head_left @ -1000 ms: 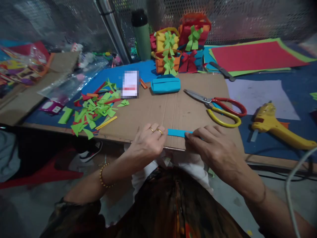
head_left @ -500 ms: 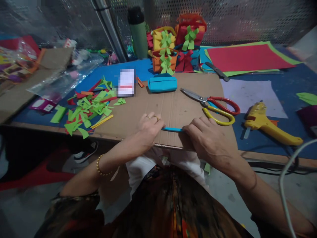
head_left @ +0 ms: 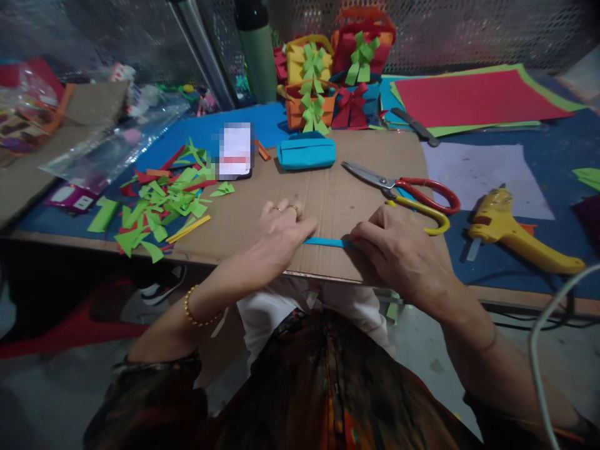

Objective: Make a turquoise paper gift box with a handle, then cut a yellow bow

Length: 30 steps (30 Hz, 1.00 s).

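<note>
A narrow blue paper strip [head_left: 329, 242] stretches between my two hands, low over the cardboard sheet [head_left: 253, 215] near the table's front edge. My left hand [head_left: 280, 234] is closed on the strip's left end, with the fingertips partly hidden. At the other end, my right hand [head_left: 396, 247] pinches the strip between thumb and fingers. Just beyond them lies a folded blue paper piece [head_left: 307, 154]. Scissors [head_left: 387, 183] with one red and one yellow handle rest open beside my right hand, which covers part of the yellow handle.
Green and red paper scraps [head_left: 162, 206] are heaped on the left. A yellow glue gun [head_left: 515, 231] lies on the right, its cable hanging nearby. Small paper bags with bows [head_left: 312, 81], a green bottle [head_left: 259, 59], coloured sheets [head_left: 482, 97] and a cutter knife [head_left: 415, 126] are at the back.
My right hand has lifted and turned slightly, its fingers now pinching the strip's end. My left thumb has shifted a little along the strip. The camera view has tilted down slightly.
</note>
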Tool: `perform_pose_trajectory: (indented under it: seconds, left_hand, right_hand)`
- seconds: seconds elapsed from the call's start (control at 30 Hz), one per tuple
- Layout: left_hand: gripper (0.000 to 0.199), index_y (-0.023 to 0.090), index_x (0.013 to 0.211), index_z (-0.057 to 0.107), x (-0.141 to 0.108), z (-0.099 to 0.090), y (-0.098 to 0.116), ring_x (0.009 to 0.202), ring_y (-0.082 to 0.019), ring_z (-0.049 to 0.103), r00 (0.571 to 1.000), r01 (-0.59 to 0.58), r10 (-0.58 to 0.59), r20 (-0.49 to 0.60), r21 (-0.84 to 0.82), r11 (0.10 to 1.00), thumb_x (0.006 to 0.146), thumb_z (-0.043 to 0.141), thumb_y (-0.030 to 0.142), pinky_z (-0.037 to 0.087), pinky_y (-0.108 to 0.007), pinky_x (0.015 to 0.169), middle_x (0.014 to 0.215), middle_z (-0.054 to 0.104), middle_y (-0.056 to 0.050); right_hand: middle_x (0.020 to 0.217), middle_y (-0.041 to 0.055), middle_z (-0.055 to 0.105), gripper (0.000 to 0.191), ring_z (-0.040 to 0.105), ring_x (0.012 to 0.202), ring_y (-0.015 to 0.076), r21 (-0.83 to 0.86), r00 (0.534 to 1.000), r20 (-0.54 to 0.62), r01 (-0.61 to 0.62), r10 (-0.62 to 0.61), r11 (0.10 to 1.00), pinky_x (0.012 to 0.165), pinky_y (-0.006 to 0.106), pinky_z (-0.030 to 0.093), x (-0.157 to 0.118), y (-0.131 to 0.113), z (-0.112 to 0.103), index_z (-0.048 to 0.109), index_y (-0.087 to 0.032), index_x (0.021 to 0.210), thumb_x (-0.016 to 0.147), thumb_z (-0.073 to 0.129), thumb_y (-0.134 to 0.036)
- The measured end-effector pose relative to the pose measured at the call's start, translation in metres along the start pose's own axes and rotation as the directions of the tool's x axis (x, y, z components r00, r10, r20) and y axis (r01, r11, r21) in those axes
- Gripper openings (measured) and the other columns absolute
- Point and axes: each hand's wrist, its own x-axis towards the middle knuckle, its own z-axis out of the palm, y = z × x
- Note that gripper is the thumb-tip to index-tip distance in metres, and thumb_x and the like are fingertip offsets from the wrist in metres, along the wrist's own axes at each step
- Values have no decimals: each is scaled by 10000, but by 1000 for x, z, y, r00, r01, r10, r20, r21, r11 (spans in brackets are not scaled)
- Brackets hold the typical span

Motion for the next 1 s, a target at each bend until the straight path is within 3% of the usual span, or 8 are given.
perform_pose_trajectory:
  seconds: [0.1, 0.2, 0.3, 0.4, 0.57, 0.73, 0.87, 1.0]
  left_hand:
    - [298, 169, 982, 689, -5, 0, 12, 915, -270, 562, 995, -38, 49, -91, 126, 991, 1040, 406, 97, 373, -392, 776, 958, 654, -118]
    - [315, 105, 997, 709, -14, 1, 26, 842, -253, 587, 988, -86, 109, -109, 195, 977, 1029, 399, 61, 411, -388, 768, 889, 665, -127]
    - [353, 73, 1228, 703, -24, 1, 39, 825, -249, 633, 989, -72, 101, -105, 249, 966, 1030, 410, 69, 457, -386, 769, 896, 695, -135]
    - [468, 114, 1471, 592, -30, 0, 48, 965, -291, 687, 990, -42, 78, -116, 284, 958, 1035, 423, 103, 505, -416, 840, 1048, 733, -182]
    - [481, 95, 1472, 610, -33, 2, 58, 1059, -330, 686, 996, 9, 14, -87, 250, 968, 1013, 465, 116, 527, -430, 884, 1134, 727, -221]
    - [476, 165, 1445, 648, -32, 4, 62, 1020, -335, 682, 993, 89, -65, -97, 266, 960, 1010, 460, 118, 537, -440, 838, 1116, 734, -219]
    - [495, 184, 1447, 650, -30, 3, 63, 1001, -324, 684, 992, 108, -85, -98, 265, 958, 1013, 433, 86, 542, -432, 803, 1115, 736, -211]
    - [474, 182, 1394, 694, -29, 8, 63, 921, -340, 689, 981, 108, -65, -182, 238, 965, 997, 456, 80, 533, -436, 738, 1046, 731, -225]
  right_hand:
    - [829, 73, 600, 329, 475, 778, 217, -104, 999, -42, 20, -24, 994, 723, 372, 309, -5, -2, 1, 719, -179, 864, 1074, 479, -261]
    - [808, 63, 626, 283, 484, 797, 231, -220, 997, -30, 58, -66, 974, 747, 386, 309, -12, -7, -2, 719, -180, 908, 1071, 493, -228]
    - [834, 81, 649, 301, 486, 796, 234, -295, 991, 18, 130, -131, 947, 756, 382, 330, -20, -17, -10, 721, -141, 994, 1079, 433, -165]
    - [861, 98, 662, 314, 487, 796, 247, -356, 989, 54, 149, -139, 922, 774, 390, 353, -26, -29, -14, 693, -64, 1205, 1094, 447, -225]
    - [928, 108, 683, 506, 518, 848, 257, -412, 993, 77, 109, -84, 905, 845, 399, 380, -32, -43, -10, 638, -53, 1351, 1105, 437, -447]
    - [1068, 155, 724, 549, 569, 981, 273, -419, 996, 75, 68, -41, 906, 894, 393, 414, -37, -45, -4, 627, -42, 1382, 1096, 445, -475]
    - [1172, 188, 733, 545, 589, 1081, 284, -413, 998, 41, 67, -55, 908, 1025, 411, 403, -46, -43, -4, 645, -11, 1350, 1082, 485, -458]
    - [1075, 164, 754, 508, 614, 1020, 267, -477, 1000, 10, 30, -28, 878, 1045, 403, 427, -61, -34, -15, 658, -16, 1310, 1077, 512, -443]
